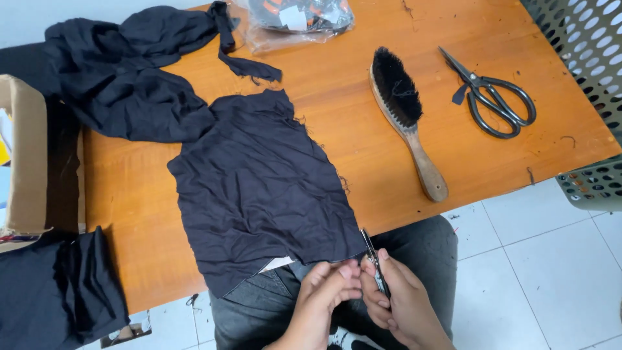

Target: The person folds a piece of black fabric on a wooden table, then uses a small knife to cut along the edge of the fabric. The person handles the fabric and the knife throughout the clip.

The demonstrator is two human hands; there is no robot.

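A dark navy piece of cloth (259, 188) lies flat on the orange wooden table (363, 136), its near edge hanging over the table's front. My left hand (324, 295) pinches that hanging edge at the lower right corner. My right hand (398, 298) holds small thread snips (374, 262) with the blades pointing up at the cloth's edge, right beside my left fingers. Both hands are over my lap, in front of the table.
A wooden brush with black bristles (405, 113) and large black scissors (495, 97) lie on the table's right side. More dark cloth (123, 71) is heaped at the back left, a plastic bag (295, 19) at the back. A cardboard box (29, 155) stands left, a perforated basket (593, 52) right.
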